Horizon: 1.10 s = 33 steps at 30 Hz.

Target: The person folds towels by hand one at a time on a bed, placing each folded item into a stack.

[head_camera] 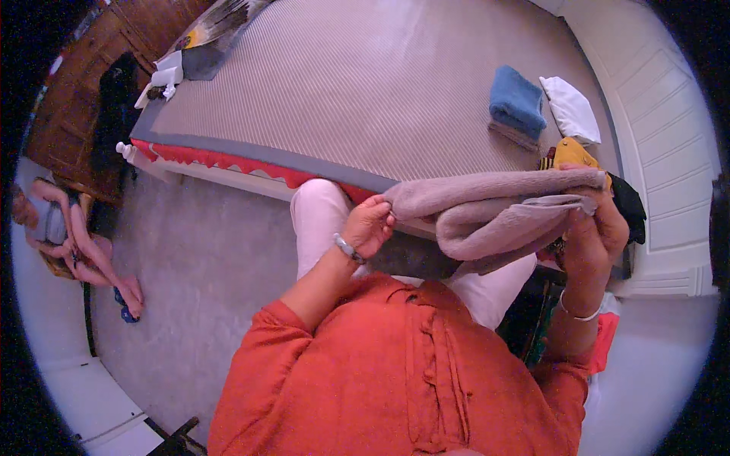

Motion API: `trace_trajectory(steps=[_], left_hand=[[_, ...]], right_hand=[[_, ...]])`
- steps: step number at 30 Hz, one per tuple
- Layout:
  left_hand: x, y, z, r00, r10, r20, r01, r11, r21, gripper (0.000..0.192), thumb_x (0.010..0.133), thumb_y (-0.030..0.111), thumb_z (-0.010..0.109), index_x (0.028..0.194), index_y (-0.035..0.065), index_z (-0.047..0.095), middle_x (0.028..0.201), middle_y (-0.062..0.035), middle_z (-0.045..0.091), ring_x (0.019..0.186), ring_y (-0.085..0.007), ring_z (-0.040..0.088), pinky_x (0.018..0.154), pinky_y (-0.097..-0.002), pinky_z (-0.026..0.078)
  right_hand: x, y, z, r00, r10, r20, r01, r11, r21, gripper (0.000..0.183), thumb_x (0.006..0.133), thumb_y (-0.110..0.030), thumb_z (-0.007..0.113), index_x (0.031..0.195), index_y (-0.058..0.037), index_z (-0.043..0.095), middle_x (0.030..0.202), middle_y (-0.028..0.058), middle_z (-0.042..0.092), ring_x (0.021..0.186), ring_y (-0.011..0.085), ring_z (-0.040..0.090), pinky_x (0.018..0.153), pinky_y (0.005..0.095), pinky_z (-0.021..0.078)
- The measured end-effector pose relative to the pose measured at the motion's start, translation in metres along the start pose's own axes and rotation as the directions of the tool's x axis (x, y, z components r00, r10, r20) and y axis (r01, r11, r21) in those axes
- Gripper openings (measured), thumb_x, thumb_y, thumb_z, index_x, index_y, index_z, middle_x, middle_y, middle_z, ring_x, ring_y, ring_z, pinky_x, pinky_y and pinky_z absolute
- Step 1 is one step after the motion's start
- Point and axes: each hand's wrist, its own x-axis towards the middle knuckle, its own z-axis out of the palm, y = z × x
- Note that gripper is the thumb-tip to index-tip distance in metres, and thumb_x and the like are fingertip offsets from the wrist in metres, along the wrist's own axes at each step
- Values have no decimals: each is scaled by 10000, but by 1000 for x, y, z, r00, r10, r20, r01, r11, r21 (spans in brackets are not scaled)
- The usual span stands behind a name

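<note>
A greyish-pink plush towel or cloth (485, 222) hangs in loose folds between my two hands, above my lap. My left hand (372, 223) pinches its left end between thumb and fingers. At the other end, my right hand (599, 219) grips the gathered edges of the cloth. Beyond it on the bed lie a folded blue towel (516, 100), resting on a folded brownish cloth (513, 135), and a white folded cloth or pillow (570, 108). Close behind my right hand is a yellow cloth (573, 153) beside a black one (628, 206).
The bed (342, 97) has a striped cover and red frill (228, 162). Its white panelled headboard (661, 125) stands at right. Tissue-like white items (167, 76) lie at the bed's far left corner. A seated person (74, 233) is at left, near a wooden cabinet (74, 108).
</note>
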Motion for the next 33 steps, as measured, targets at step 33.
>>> trace_trajectory(steps=[33], left_hand=[[-7, -35, 41, 996, -40, -83, 59, 969, 240, 228, 834, 116, 533, 1044, 31, 565, 1022, -95, 607, 912, -224, 605, 752, -365, 502]], right_hand=[[0, 2, 0, 998, 66, -26, -56, 960, 273, 386, 845, -142, 564, 1130, 113, 512, 1169, 194, 537, 1072, 254, 526, 949, 346, 389]])
